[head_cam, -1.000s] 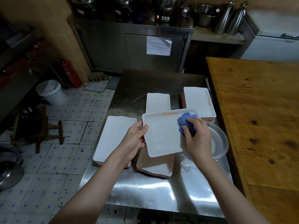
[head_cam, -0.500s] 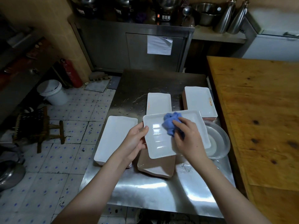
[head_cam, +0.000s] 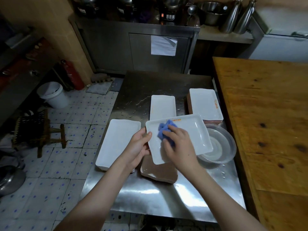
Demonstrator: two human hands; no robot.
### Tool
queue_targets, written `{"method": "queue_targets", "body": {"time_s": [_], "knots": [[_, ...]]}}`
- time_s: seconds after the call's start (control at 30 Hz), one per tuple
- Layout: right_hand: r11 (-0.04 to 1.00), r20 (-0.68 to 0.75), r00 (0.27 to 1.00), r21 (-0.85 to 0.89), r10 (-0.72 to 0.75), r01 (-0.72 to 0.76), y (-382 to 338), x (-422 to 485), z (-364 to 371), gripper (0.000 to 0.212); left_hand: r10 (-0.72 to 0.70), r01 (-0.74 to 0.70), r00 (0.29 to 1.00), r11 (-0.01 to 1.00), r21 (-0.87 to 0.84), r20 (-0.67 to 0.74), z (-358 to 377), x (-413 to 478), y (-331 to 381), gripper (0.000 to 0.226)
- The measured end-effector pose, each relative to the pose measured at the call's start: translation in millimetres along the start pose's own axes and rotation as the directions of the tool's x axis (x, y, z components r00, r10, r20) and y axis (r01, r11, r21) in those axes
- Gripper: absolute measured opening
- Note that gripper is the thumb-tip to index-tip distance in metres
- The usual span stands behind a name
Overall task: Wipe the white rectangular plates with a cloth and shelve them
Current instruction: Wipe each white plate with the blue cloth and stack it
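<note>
One plate (head_cam: 191, 135) in left hand (head_cam: 138, 145) grip, cloth (head_cam: 164, 129) under right hand (head_cam: 180, 145)

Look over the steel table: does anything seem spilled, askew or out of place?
Water drops lie on the table beside the far plate and near the bowl. The near plate lies brown side up, unlike the rest. The paper on the cabinet has a curled corner.

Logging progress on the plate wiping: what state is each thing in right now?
held plate: off the table, gripped at its edge by the left hand.
blue cloth: bunched, pressed on that plate by the right hand.
clear bowl: upright on the table.
brown plate: lying face down.
</note>
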State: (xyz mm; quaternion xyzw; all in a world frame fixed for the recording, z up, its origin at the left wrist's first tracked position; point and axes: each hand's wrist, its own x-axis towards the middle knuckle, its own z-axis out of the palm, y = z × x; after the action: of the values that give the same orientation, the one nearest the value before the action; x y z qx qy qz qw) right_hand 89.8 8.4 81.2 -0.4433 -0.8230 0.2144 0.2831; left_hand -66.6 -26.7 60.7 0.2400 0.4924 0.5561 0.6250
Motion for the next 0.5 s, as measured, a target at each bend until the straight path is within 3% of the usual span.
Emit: {"method": "queue_targets", "body": {"time_s": [0.23, 0.4, 0.5], "knots": [[0.993, -0.034, 0.993, -0.057, -0.109, 0.107, 12.3, 3.9, -7.9, 0.019, -0.006, 0.006, 0.999, 1.0, -0.002, -0.052, -3.3, 1.8, 1.2, 0.029], [0.989, -0.087, 0.993, -0.12, 0.08, -0.09, 55.4, 9.3, -34.7, 0.019, 0.013, -0.01, 0.998, 0.999, 0.039, -0.056, -13.4, -0.6, 5.2, 0.029], [0.986, -0.118, 0.99, -0.134, 0.081, -0.097, 53.7, 4.9, -34.3, 0.02, 0.016, -0.013, 0.998, 0.999, 0.048, -0.054, -14.3, 0.3, 4.2, 0.03]]}}
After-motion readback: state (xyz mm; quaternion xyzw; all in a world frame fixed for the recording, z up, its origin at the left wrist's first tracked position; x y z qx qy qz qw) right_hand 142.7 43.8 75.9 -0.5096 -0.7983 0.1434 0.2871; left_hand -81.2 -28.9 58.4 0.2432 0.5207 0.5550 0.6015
